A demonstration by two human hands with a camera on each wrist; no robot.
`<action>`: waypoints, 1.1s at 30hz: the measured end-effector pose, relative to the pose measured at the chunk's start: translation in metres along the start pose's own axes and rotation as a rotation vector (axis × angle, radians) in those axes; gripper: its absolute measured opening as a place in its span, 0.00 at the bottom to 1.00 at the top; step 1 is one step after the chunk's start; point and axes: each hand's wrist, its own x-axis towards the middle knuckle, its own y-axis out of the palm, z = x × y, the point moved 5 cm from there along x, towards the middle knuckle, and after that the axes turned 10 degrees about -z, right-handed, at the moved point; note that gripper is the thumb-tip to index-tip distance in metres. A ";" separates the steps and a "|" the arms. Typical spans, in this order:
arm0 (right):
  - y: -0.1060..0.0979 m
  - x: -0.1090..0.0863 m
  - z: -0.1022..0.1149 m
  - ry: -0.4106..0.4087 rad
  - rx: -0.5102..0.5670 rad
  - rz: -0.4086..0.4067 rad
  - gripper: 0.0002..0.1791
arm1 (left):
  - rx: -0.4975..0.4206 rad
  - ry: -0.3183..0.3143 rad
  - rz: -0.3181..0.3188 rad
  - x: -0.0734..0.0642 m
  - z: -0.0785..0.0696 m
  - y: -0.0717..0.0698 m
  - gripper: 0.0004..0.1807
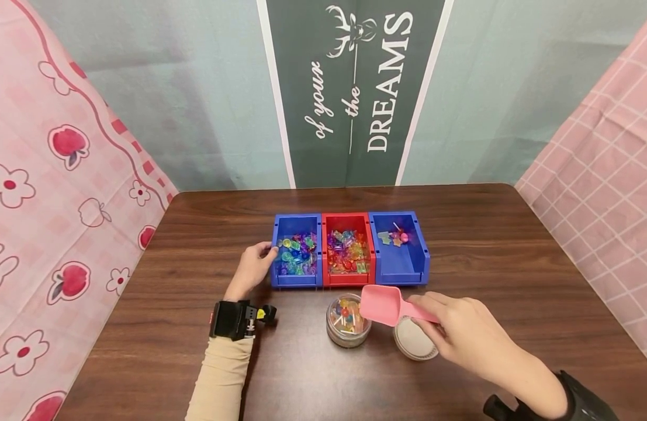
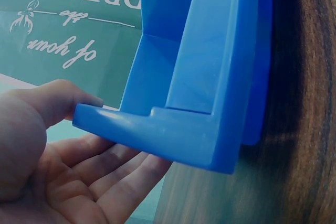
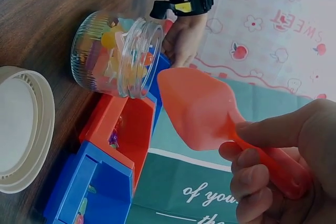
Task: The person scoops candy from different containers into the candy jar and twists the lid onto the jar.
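My right hand [image 1: 467, 330] grips a pink scoop [image 1: 382, 304] by its handle, thumb along the top of it. In the right wrist view the bowl of the scoop [image 3: 197, 108] looks bare. Just left of the scoop in the head view stands an uncapped glass jar [image 1: 349, 336] of colourful pieces. My left hand [image 1: 253, 266] pinches the outer side wall of the left blue bin [image 1: 297, 280], with the thumb and fingers on either side of that wall [image 2: 142, 135]. Colourful translucent beads [image 1: 298, 257] lie in this bin.
A red bin [image 1: 349, 279] with mixed beads adjoins the left one. Beyond it a right blue bin [image 1: 399, 269] holds several small pieces [image 1: 395, 236] at its back. The round whitish lid [image 1: 416, 339] lies on the wooden table [image 1: 297, 380], partly under my right hand.
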 end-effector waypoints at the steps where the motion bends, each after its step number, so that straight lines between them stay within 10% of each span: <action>1: 0.000 0.000 0.001 0.005 0.003 0.001 0.15 | 0.000 -0.002 0.001 0.000 0.000 0.000 0.24; 22: 0.006 0.017 -0.054 0.417 -0.015 0.155 0.13 | -0.004 -0.007 0.003 0.000 0.000 -0.002 0.24; 33: 0.024 0.047 -0.087 0.501 0.057 0.294 0.11 | -0.021 -0.010 0.011 -0.001 0.000 -0.001 0.24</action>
